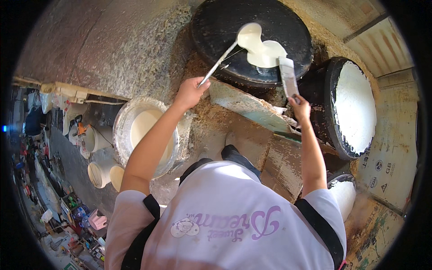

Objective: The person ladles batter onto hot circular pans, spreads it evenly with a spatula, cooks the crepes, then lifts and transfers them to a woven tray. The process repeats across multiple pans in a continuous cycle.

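Observation:
My left hand (191, 92) grips the thin handle of a ladle (221, 60). Its far end meets a pale, creamy batter-like liquid (266, 54), so I cannot make out the ladle's bowl. The liquid lies in a rounded puddle on a large round black griddle-like surface (216, 25) in front of me. In my right hand (300, 107) is a flat, wide scraper (288, 76), smeared with pale residue. Its broad end touches or nearly touches the right edge of the puddle. Below my left forearm stands a crusted bucket (123, 135) of similar cream-coloured liquid.
A second black round surface (332, 101), tilted in view, carries a white layer (356, 108) at right. A coated board (246, 106) stands before the griddle. Lower right sits a smaller white-covered round thing (342, 197). White buckets (98, 173) and clutter (77, 216) occupy the left.

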The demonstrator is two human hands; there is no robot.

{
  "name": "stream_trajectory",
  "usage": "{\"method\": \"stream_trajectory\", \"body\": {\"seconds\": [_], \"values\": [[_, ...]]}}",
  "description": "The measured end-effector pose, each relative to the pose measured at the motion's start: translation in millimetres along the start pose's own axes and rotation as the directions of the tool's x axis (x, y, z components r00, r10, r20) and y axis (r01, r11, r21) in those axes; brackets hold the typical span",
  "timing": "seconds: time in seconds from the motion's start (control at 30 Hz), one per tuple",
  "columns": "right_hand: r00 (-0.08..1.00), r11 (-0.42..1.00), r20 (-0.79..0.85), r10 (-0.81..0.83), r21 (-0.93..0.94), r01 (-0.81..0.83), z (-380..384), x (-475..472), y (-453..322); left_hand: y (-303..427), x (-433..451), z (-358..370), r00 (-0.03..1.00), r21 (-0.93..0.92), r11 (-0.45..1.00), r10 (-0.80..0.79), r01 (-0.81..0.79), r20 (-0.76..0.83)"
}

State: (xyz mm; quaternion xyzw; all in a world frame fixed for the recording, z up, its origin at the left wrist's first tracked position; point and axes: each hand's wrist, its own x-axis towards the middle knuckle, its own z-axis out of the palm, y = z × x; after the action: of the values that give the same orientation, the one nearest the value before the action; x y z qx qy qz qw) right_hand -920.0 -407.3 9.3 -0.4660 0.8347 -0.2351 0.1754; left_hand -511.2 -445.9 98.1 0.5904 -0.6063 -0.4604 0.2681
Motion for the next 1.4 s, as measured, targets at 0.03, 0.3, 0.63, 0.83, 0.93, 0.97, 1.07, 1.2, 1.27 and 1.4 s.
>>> {"method": "stream_trajectory", "body": {"seconds": [0.03, 0.3, 0.63, 0.83, 0.93, 0.97, 1.07, 1.2, 1.27, 1.4], "values": [[0.99, 0.997, 0.143, 0.002, 0.071, -0.013, 3, -4, 1, 3, 7, 11, 0.994, 0.101, 0.993, 0.067, -0.058, -0.086], [0.993, 0.999, -0.109, -0.038, -0.009, 0.037, -10, 21, 12, 77, 8, 37, 0.982, -0.691, 0.719, 0.071, 0.069, 0.172], [0.935, 0.902, 0.1, -0.34, -0.247, 0.354, 12, 16, -15, 37, -80, -53, 0.813, -0.793, -0.203, 0.03, 0.575, 0.582], [0.96, 0.886, 0.218, 0.173, 0.392, -0.249, 9, 60, 0, -54, -227, -164, 0.766, -0.745, 0.34, -0.544, 0.574, 0.343], [0.941, 0.968, 0.262, -0.214, 0.183, 0.169, 41, 27, -25, -97, -280, -211, 0.618, -0.616, 0.345, -0.724, 0.709, 0.307], [0.848, 0.913, 0.366, -0.384, 0.015, 0.407, 44, 18, -32, -109, -295, -222, 0.53, -0.578, 0.29, -0.793, 0.763, 0.301], [0.849, 0.802, 0.227, -0.477, -0.282, 0.526, 33, 20, -38, -137, -320, -242, 0.324, -0.467, 0.167, -0.904, 0.868, 0.279], [0.996, 0.996, 0.022, -0.083, 0.042, 0.082, -13, 83, 4, -160, -328, -235, 0.107, -0.333, 0.025, -0.967, 0.943, 0.23], [0.997, 0.949, 0.035, 0.064, 0.308, -0.072, -13, 99, 20, -165, -320, -225, 0.03, -0.301, -0.041, -0.973, 0.953, 0.229], [0.936, 0.745, 0.351, 0.024, 0.618, -0.251, 26, 68, -7, -169, -283, -209, 0.125, -0.203, 0.097, -0.983, 0.974, 0.131]]}}
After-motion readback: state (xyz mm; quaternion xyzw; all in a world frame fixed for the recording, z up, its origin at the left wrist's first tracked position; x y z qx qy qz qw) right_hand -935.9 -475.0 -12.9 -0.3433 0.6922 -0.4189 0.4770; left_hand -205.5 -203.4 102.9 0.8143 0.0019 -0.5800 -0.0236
